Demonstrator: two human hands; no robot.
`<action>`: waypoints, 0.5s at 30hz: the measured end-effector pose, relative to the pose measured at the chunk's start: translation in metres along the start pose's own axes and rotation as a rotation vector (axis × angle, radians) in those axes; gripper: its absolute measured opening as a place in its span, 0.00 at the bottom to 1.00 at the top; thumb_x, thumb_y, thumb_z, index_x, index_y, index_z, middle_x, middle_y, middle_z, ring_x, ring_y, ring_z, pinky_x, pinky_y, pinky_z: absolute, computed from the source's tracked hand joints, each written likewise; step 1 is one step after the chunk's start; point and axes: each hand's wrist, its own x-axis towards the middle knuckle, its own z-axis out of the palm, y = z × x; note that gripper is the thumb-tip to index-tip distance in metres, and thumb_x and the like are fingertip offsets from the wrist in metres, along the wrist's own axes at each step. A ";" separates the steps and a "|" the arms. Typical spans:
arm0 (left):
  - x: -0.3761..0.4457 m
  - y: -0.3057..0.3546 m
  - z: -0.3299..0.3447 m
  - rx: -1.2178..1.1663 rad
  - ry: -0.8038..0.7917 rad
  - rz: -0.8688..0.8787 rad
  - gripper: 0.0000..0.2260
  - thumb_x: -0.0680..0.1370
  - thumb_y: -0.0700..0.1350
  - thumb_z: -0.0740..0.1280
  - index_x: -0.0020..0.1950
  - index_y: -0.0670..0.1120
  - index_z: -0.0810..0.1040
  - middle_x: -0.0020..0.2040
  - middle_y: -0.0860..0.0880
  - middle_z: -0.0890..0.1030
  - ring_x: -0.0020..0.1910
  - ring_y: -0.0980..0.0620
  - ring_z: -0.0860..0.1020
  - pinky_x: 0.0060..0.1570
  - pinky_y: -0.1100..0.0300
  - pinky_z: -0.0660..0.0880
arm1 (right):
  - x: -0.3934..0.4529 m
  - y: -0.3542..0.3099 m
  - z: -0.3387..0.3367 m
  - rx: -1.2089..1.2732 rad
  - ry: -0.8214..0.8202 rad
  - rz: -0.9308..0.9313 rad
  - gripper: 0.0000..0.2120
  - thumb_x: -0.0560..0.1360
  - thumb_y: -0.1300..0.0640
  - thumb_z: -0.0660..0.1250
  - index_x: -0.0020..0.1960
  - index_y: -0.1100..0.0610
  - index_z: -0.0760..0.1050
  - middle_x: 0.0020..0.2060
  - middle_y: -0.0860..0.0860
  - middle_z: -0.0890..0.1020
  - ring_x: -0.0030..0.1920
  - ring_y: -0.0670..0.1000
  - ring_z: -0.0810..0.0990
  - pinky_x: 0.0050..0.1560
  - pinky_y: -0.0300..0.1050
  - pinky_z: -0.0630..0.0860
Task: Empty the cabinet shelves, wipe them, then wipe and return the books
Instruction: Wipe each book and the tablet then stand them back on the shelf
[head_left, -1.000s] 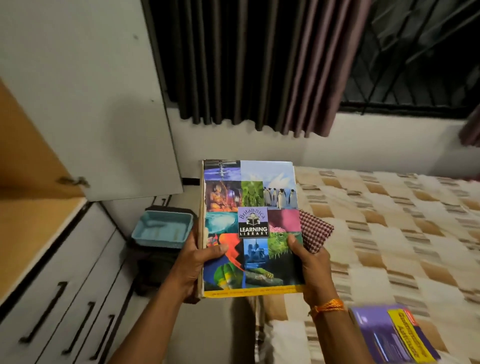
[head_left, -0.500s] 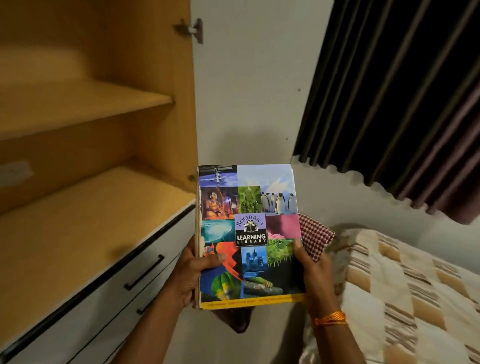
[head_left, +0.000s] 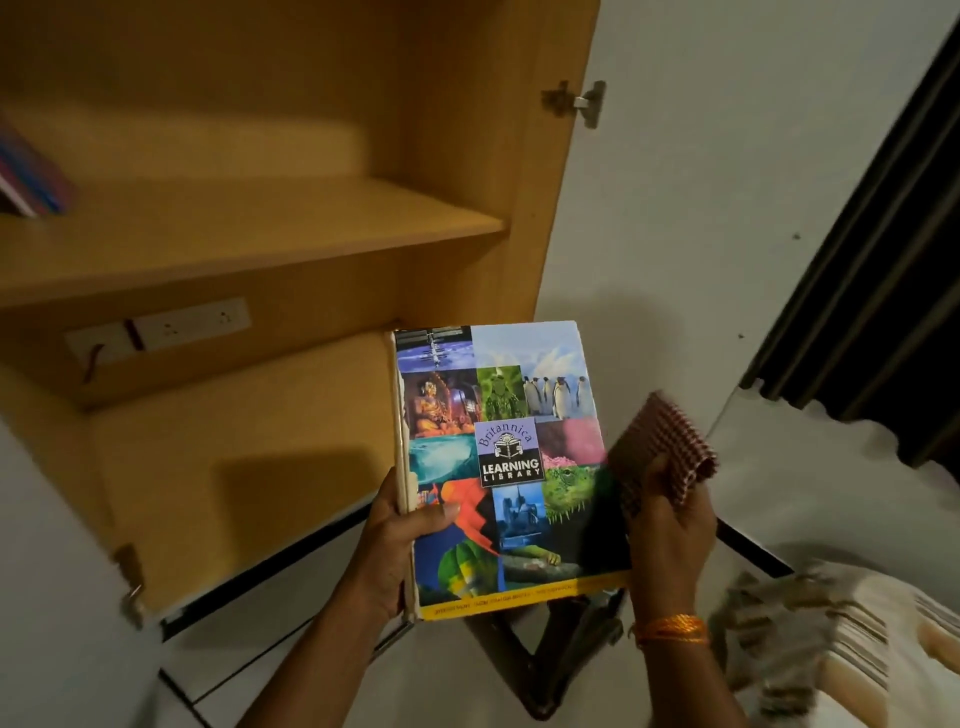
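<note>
The picture book (head_left: 501, 467) is held up flat in front of the open cabinet (head_left: 291, 228), likely so it can be put back on a shelf (head_left: 249, 234) where a few books (head_left: 28, 179) are already kept at the far left. Its spine side is gripped by the left hand (head_left: 400, 540), with the thumb laid across the cover and the fingers hidden behind. The checked cloth (head_left: 660, 457) is pinched in the curled right hand (head_left: 667, 530) at the book's right edge, ready for wiping
</note>
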 end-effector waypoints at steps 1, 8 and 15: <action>-0.001 0.004 -0.001 -0.019 0.023 0.015 0.30 0.65 0.37 0.74 0.66 0.51 0.78 0.59 0.47 0.85 0.58 0.43 0.83 0.55 0.45 0.79 | -0.001 -0.010 0.009 -0.011 0.029 -0.074 0.08 0.82 0.54 0.65 0.58 0.53 0.79 0.52 0.51 0.82 0.53 0.51 0.80 0.57 0.59 0.80; -0.008 0.014 0.008 -0.023 0.079 0.091 0.29 0.65 0.35 0.75 0.65 0.48 0.77 0.60 0.47 0.84 0.61 0.42 0.82 0.55 0.48 0.79 | -0.038 -0.049 0.077 -0.224 -0.529 -0.651 0.29 0.73 0.60 0.60 0.74 0.48 0.70 0.74 0.50 0.71 0.74 0.53 0.68 0.70 0.51 0.72; -0.026 0.023 0.014 -0.074 0.110 0.184 0.27 0.66 0.27 0.73 0.62 0.45 0.77 0.52 0.49 0.87 0.50 0.50 0.86 0.42 0.60 0.81 | -0.048 -0.031 0.094 -0.684 -0.748 -0.920 0.32 0.74 0.41 0.58 0.78 0.44 0.62 0.81 0.50 0.55 0.81 0.58 0.46 0.77 0.64 0.48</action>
